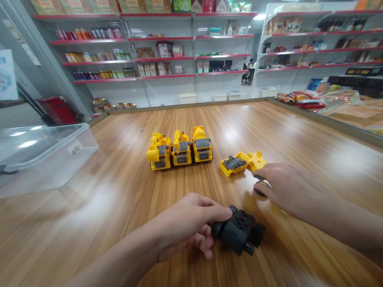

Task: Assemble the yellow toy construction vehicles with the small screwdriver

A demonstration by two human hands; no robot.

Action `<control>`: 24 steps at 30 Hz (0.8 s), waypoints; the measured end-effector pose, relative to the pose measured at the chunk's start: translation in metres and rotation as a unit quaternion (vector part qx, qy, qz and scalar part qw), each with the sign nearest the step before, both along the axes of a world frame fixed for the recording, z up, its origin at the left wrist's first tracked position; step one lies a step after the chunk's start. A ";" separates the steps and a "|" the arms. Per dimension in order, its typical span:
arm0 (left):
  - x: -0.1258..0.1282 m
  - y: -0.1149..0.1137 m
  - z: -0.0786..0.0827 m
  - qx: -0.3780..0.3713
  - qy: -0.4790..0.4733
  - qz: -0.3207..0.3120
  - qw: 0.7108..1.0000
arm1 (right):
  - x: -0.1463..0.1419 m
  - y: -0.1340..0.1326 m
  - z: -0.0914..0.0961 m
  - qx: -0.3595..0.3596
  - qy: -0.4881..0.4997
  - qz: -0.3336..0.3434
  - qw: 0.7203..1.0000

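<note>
1. Clear plastic bin (pixel 42 175) on the table (pixel 119 194), far left; see-through walls, pale label near its right end, dark strip along the rim.
2. Yellow tray-shaped part (pixel 239 170) on the table, right of centre; grey piece (pixel 234 161) lying inside; flatter yellow part (pixel 257 160) against its right end.
3. Black toy chassis (pixel 240 228) front centre, in the left hand (pixel 186 220); thumb on top, fingers curled at the side; chassis tilted, holes in its upper face, chunky dark wheels, grey block at the near end.
4. Right hand (pixel 290 188) just beside the flat yellow part; fingers narrowed around a small dark round piece (pixel 260 190); can't tell if gripped or only touched.
5. Three yellow toy trucks (pixel 181 154) in a row behind; grey windshields and fronts, yellow attachments on top; rightmost has a drum shape.
6. Red-edged shelves (pixel 155 14) at back; bottles, boxes, packets on them.
</note>
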State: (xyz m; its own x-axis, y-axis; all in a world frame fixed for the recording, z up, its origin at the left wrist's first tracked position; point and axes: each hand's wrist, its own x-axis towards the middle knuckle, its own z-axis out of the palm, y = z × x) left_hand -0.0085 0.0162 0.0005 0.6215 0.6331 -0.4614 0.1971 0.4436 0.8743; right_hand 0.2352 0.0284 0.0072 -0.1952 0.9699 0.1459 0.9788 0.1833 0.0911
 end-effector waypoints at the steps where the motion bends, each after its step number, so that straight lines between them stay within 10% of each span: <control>1: 0.000 0.000 0.000 -0.012 -0.023 0.003 1.000 | -0.001 0.000 0.001 0.003 0.001 0.001 1.000; 14: 0.005 0.003 0.003 0.007 -0.021 0.221 0.975 | -0.016 -0.014 0.001 -0.070 0.011 0.046 0.996; 24: 0.006 -0.001 0.006 0.048 0.065 0.223 0.971 | -0.017 -0.016 -0.007 -0.114 0.159 0.141 0.970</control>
State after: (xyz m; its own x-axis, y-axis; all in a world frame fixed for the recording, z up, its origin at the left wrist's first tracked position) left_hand -0.0020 0.0152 0.0063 0.2156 0.8699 -0.4435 0.1143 0.4286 0.8962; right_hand 0.2185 0.0123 0.0003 -0.4378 0.8986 0.0291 0.8590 0.4276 -0.2817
